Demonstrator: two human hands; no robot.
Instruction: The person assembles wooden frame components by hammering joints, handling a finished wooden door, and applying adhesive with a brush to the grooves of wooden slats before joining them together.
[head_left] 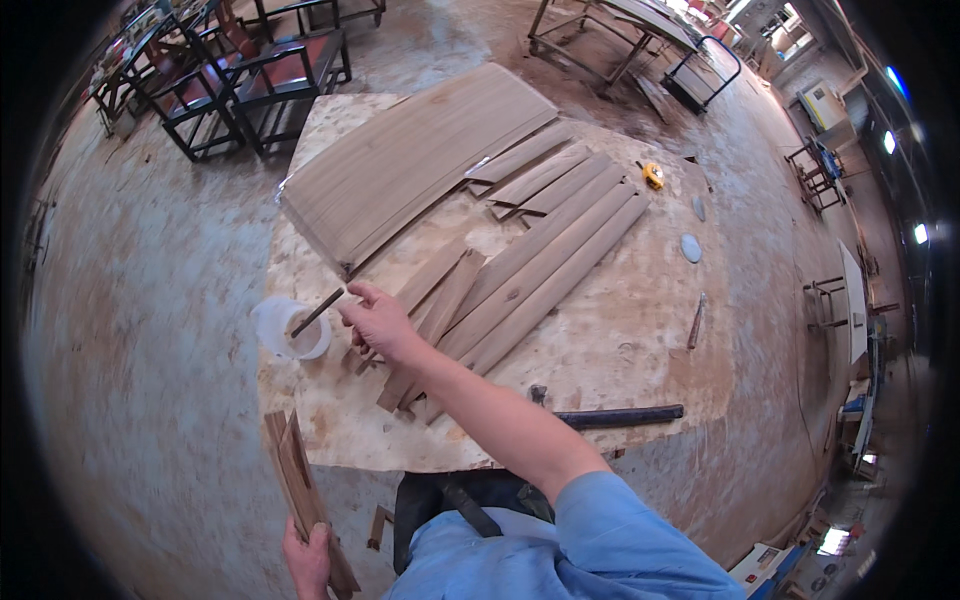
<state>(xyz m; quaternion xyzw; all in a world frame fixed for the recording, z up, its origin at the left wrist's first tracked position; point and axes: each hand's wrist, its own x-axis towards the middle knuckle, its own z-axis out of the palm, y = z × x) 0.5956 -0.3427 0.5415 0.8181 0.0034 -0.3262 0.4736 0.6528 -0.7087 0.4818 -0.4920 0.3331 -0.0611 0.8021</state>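
My left hand [308, 562], low at the left, grips a few narrow wooden strips [296, 470] beside the table's near left corner. Over the left of the table, my right hand [380, 322] reaches out with its fingers loosely bent and apart. Its fingertips are close to the upper end of a dark stick [320, 310]; whether they touch it is unclear. That stick leans in a translucent white plastic tub [270, 325], whose bottom holds something hard to make out. Several brown wooden slats [545, 270] lie side by side under and beyond my right forearm.
A wide wooden panel [430, 150] covers the far part of the pale plywood tabletop [620, 345]. To the right lie a yellow tape measure [652, 175], a pale round disc [690, 248] and a slim tool [696, 322]. A dark-handled hammer [610, 415] rests near the front edge. Dark chairs [285, 90] stand far left.
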